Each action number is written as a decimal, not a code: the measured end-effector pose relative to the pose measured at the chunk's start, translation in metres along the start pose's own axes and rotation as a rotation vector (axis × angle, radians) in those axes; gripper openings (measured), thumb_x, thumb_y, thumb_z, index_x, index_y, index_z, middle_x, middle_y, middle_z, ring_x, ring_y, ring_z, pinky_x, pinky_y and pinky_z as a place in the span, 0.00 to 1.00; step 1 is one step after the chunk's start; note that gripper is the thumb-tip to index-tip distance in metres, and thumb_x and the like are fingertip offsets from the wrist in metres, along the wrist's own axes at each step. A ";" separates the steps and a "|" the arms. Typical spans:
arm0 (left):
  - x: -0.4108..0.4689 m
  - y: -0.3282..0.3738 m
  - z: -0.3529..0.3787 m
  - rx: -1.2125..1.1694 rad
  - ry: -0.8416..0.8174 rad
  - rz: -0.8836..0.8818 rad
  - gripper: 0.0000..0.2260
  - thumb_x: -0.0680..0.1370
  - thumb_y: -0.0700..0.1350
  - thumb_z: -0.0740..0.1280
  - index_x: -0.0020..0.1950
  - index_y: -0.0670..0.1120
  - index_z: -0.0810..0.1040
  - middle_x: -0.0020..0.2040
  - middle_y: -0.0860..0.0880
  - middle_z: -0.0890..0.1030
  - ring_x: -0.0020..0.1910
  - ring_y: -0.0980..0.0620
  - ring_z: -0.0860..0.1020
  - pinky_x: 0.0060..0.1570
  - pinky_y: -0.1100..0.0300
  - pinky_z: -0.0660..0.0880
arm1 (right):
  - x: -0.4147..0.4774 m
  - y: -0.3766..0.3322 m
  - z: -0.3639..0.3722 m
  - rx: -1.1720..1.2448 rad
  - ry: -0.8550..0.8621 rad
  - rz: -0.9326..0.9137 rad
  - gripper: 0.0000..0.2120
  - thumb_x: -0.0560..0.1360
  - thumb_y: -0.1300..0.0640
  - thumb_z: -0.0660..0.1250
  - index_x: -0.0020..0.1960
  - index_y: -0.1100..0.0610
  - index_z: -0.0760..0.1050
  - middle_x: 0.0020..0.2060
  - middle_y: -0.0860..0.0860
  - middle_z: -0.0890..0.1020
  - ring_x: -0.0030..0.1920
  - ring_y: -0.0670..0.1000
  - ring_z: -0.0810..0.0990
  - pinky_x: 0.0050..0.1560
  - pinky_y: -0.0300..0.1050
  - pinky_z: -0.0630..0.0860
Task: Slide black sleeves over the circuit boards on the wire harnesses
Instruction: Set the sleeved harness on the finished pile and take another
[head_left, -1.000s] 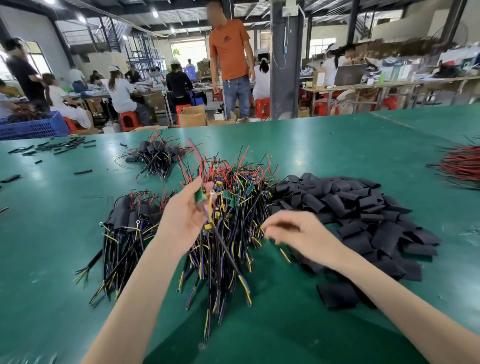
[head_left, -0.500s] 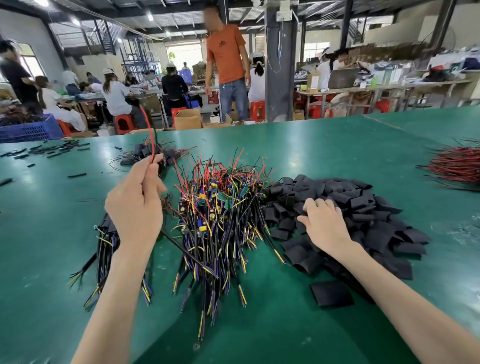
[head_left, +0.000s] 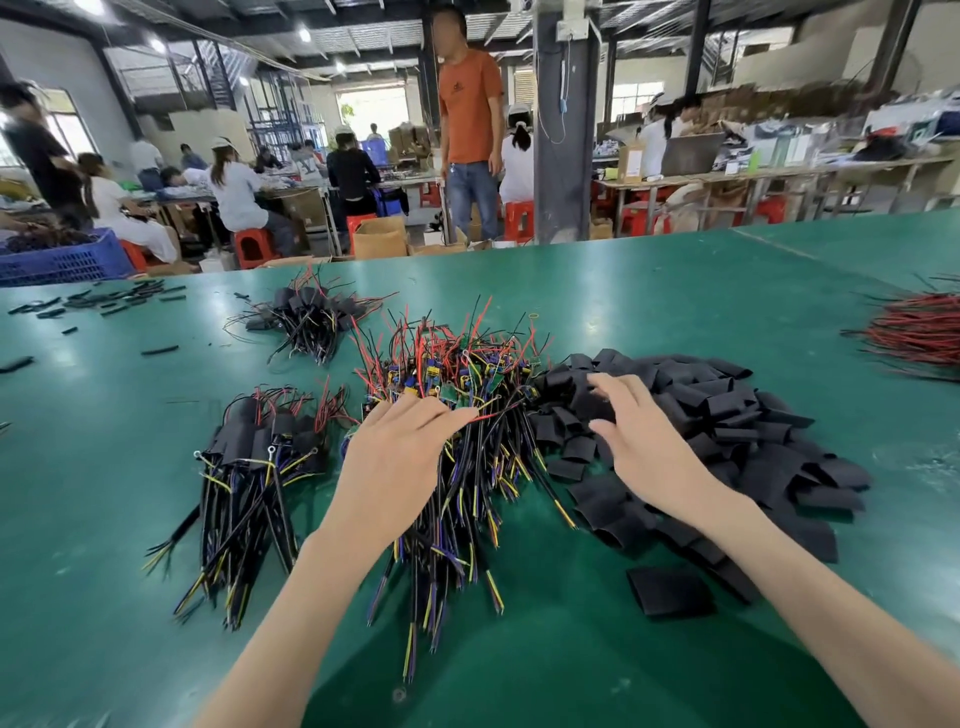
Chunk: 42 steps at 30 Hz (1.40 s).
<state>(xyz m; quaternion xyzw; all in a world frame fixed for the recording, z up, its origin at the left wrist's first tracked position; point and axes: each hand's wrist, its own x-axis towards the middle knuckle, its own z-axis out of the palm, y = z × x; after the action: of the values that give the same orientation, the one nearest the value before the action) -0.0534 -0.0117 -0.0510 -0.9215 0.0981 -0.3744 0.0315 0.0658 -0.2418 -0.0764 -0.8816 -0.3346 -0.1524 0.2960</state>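
My left hand (head_left: 395, 467) lies flat, fingers straight, on the one heap of bare harnesses (head_left: 457, 374) mid-counter (head_left: 675, 291), hiding some boards. My right hand (head_left: 649, 447) is spread loose over the sleeves (head_left: 753, 431) just beside, perhaps touching, gripping nothing. I count two sleeved heaps, near (head_left: 260, 457) and far (head_left: 306, 322), and one stray sleeve (head_left: 670, 592); the red wires (head_left: 919, 332) are cut off at the right.

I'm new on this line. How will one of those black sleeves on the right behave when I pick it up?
Probably light and limp: the black sleeves lie flattened and bent in a loose heap. The lone sleeve lies flat, so it seems unlikely to roll.
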 end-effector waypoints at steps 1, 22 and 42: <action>0.000 0.001 -0.001 0.000 -0.001 -0.005 0.21 0.67 0.28 0.72 0.57 0.45 0.82 0.43 0.49 0.81 0.42 0.45 0.79 0.46 0.59 0.65 | -0.002 -0.007 -0.001 0.019 0.013 -0.059 0.21 0.77 0.67 0.61 0.69 0.62 0.64 0.60 0.57 0.68 0.52 0.56 0.73 0.54 0.36 0.64; 0.002 0.014 -0.007 -0.005 0.040 0.073 0.19 0.70 0.31 0.58 0.52 0.46 0.83 0.43 0.48 0.79 0.40 0.47 0.76 0.42 0.58 0.66 | -0.014 -0.041 -0.007 0.012 0.043 -0.314 0.25 0.69 0.77 0.65 0.64 0.65 0.70 0.59 0.58 0.72 0.60 0.51 0.68 0.66 0.31 0.60; -0.002 0.043 0.009 -0.820 -0.118 -0.581 0.23 0.74 0.44 0.71 0.67 0.46 0.69 0.57 0.59 0.78 0.55 0.62 0.74 0.63 0.64 0.67 | -0.009 -0.034 -0.035 0.302 0.421 -0.072 0.09 0.72 0.70 0.68 0.49 0.61 0.80 0.40 0.47 0.81 0.40 0.37 0.76 0.46 0.25 0.69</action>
<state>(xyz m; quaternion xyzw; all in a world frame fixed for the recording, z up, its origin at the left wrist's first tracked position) -0.0554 -0.0534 -0.0643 -0.8669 -0.0254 -0.2458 -0.4330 0.0339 -0.2480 -0.0389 -0.7638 -0.3158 -0.2913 0.4818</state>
